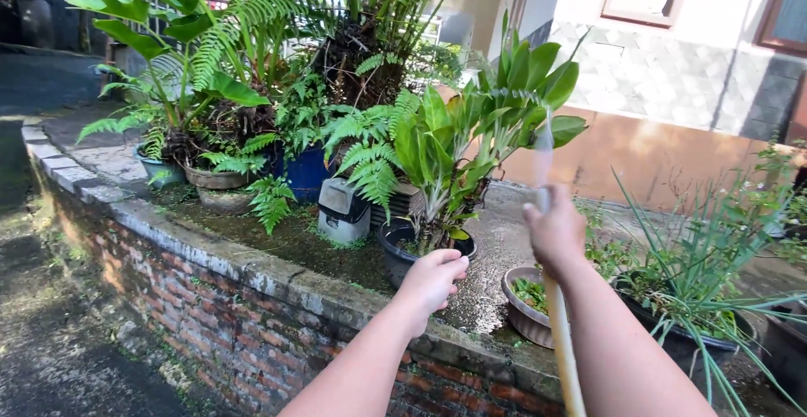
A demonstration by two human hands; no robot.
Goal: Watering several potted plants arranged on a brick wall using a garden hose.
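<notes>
Outdoors, a curved brick wall (252, 316) edges a raised bed crowded with potted ferns and broad-leaved plants. The right hand (555, 230) is closed around a pale hose (561, 350), whose long axis runs up from the lower frame through the fist, its blurred tip aimed up and ahead at a leafy plant (471, 131). The left hand (433, 281), loosely curled and empty, hovers nearer a black pot (395, 245) below that plant.

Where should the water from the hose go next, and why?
Probably tip the hose in the right hand a little lower. The water stream shoots up past the broad leaves, while the black pot near the left hand sits well below it.
</notes>
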